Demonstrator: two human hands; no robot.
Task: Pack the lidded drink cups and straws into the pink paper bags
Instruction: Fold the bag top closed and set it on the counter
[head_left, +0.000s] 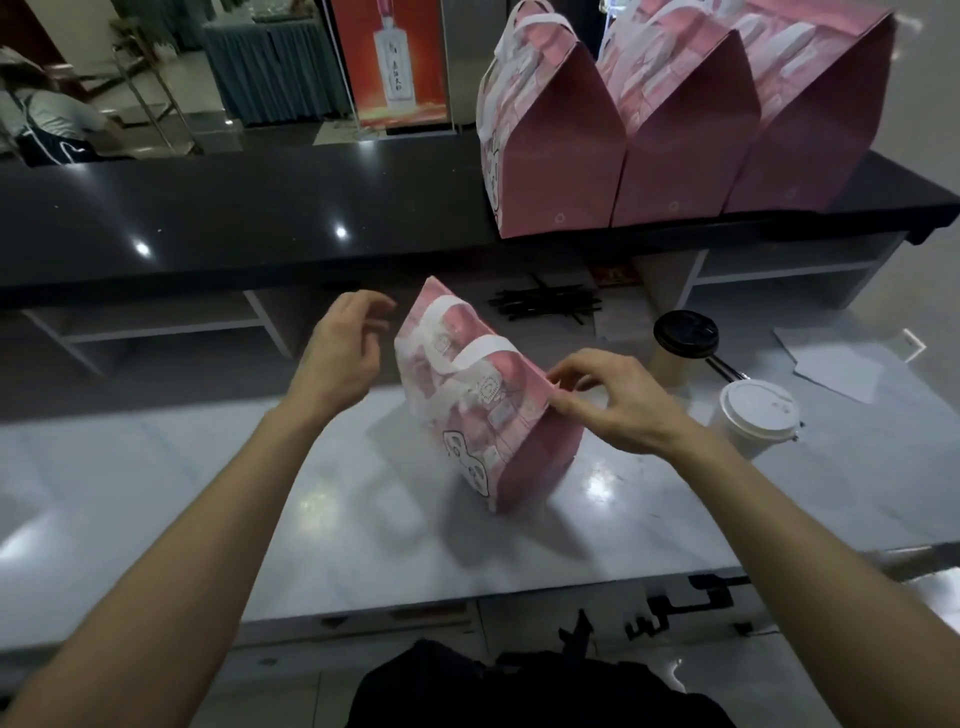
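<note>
Drink shop: service counter (260, 218), takeaway bags (675, 119)

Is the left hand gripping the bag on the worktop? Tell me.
No: the left hand hovers open beside the pink bag; only the right hand pinches its top edge.

Four pink paper bags stood in view: one (483, 410) pinched at its top edge in the right hand's grip (613, 400), and three (550, 135) (685, 130) (815, 109) on the dark bench (260, 208) beyond that grip. Two lidded cups, one black-lidded (684, 343) and one white-lidded (759, 415), stood right of the grip.
</note>
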